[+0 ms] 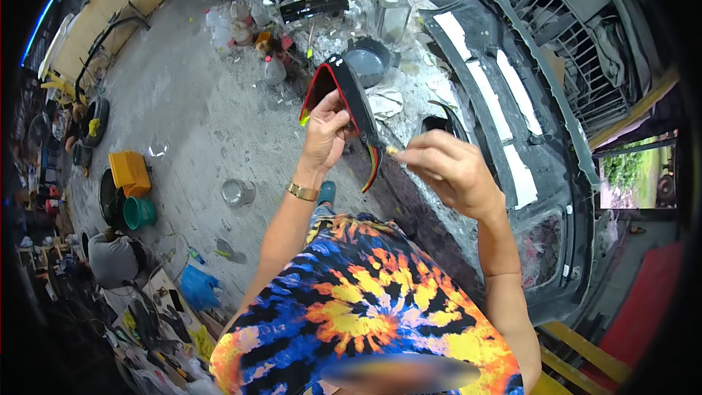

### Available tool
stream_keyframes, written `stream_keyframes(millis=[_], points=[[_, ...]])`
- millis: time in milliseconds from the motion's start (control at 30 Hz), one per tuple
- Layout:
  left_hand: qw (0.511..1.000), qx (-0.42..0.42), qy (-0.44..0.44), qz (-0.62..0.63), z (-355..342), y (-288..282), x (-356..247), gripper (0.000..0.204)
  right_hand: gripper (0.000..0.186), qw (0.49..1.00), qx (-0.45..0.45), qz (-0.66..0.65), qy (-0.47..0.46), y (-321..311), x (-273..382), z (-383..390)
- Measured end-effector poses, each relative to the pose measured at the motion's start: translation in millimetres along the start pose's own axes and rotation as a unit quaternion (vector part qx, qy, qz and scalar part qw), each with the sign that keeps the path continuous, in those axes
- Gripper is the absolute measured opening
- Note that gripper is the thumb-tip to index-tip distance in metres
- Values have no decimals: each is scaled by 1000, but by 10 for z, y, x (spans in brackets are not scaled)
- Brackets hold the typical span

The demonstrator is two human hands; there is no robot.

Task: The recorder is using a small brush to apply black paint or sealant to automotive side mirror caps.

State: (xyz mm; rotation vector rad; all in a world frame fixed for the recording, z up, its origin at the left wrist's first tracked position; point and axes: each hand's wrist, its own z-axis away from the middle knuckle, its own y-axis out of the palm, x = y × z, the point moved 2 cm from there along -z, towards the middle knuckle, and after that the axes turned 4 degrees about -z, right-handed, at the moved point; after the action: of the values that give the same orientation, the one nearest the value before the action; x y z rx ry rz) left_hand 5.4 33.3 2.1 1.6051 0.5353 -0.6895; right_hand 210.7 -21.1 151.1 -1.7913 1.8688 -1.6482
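Observation:
My left hand is closed on a bent black trim piece with a red inner face, its fingers inside the bend. Close to the piece's lower end, my right hand pinches a small yellowish bit, too small to name. A thin curved strip in red, yellow and black hangs below the trim piece; where it joins is hard to see. Just beyond the trim piece stands a round grey basin.
A large black car bumper with white patches lies along my right. Ahead are a square metal can, plastic bottles and a glossy black part. A clear jar, a yellow bin and a green bucket stand on the floor to the left.

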Motion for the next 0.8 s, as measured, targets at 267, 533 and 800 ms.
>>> stream_keyframes(millis=[267, 533, 800], points=[[999, 16, -18, -21, 59, 53, -19, 38, 29, 979, -164, 95, -69, 19, -363, -493], [1000, -10, 0, -27, 67, -20, 10, 37, 24, 988, -65, 122, -70, 92, -333, -368], [1000, 21, 6, -9, 18, 14, -46, 40, 22, 993, -38, 105, -49, 126, -229, 6]])
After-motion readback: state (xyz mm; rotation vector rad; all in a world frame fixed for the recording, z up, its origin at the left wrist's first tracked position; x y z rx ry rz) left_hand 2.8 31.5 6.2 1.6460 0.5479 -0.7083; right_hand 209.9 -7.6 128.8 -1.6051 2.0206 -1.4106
